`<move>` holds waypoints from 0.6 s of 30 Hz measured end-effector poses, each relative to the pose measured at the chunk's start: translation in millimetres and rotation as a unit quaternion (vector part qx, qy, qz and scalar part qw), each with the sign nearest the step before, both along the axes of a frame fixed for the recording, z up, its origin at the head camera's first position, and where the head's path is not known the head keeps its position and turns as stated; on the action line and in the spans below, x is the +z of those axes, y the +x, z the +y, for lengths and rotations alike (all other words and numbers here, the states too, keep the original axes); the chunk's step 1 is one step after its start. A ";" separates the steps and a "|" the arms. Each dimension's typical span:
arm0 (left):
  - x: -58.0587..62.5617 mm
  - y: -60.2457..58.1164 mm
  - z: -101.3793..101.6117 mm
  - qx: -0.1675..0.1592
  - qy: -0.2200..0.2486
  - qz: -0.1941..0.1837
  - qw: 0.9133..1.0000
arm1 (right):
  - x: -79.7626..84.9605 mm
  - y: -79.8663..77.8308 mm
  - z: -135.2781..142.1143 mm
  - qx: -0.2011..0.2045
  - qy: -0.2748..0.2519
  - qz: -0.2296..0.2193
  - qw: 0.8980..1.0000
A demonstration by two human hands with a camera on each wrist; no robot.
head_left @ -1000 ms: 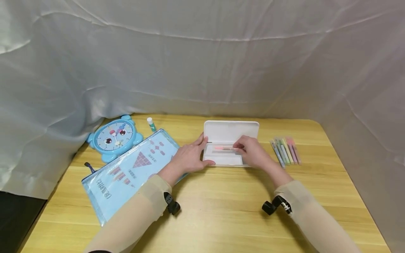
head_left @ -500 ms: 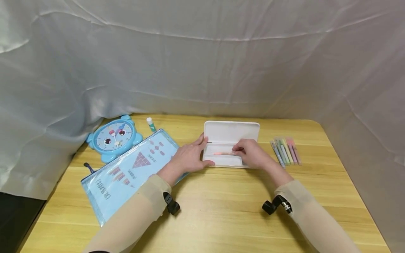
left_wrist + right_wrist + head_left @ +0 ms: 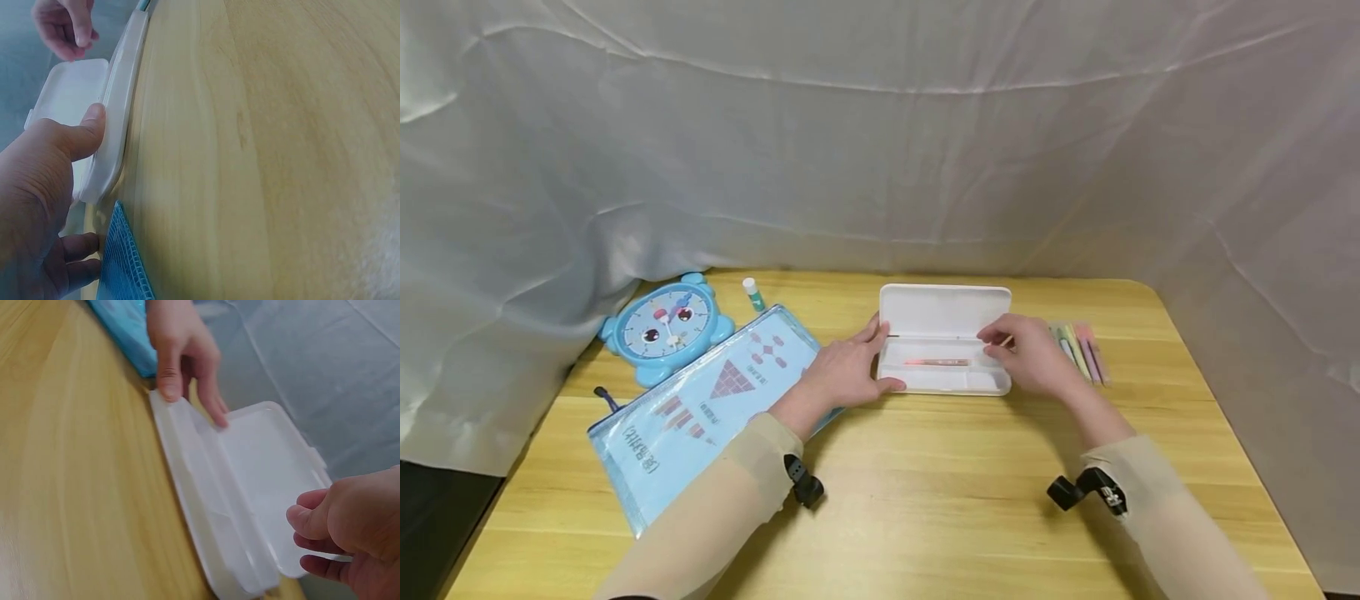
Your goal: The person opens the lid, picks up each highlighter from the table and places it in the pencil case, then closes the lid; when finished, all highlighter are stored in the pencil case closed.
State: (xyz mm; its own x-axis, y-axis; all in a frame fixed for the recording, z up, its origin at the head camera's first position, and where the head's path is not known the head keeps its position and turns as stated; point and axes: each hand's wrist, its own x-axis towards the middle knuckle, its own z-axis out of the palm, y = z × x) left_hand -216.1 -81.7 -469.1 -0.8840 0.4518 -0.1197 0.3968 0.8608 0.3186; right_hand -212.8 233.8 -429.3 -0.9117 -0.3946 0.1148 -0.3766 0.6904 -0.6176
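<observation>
A white pencil case (image 3: 945,310) stands on the table with its lid raised at the back. One slim marker with a pink tip (image 3: 937,362) lies lengthwise in its rear compartment. My left hand (image 3: 842,371) holds the case by its left end, the thumb (image 3: 92,125) at the front wall and the fingers toward the back. Over the case's right end is my right hand (image 3: 1028,352), its fingers loosely bent with nothing between them. In the right wrist view that hand (image 3: 350,525) appears beside the lid, apart from the left one (image 3: 184,356).
Several pastel markers (image 3: 1086,354) lie side by side right of the case, partly behind my right hand. At left are a blue zip folder (image 3: 722,400), a blue toy clock (image 3: 666,327) and a glue stick (image 3: 754,295). Grey cloth (image 3: 880,167) hangs behind the wooden table (image 3: 925,500).
My right hand has let go of the marker, which now lies in the case, and has moved right toward the other markers. The left hand stays at the case's left end.
</observation>
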 end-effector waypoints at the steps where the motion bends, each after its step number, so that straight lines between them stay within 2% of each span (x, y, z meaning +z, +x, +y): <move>1: 0.0 -0.1 0.2 -0.001 0.000 0.003 1.000 | 2.1 2.2 3.7 -0.006 -0.001 0.001 1.000; 5: 0.4 -0.1 0.7 -0.006 0.002 0.004 1.000 | 8.6 10.9 18.2 -0.033 -0.008 0.007 0.999; 13: 0.3 -0.7 1.1 -0.007 -0.003 0.000 1.000 | 8.8 24.3 44.8 -0.054 -0.027 0.072 0.996; 18: -0.9 -1.0 -1.8 -0.007 -0.001 0.000 1.000 | 9.0 32.3 59.6 -0.086 -0.023 0.073 0.993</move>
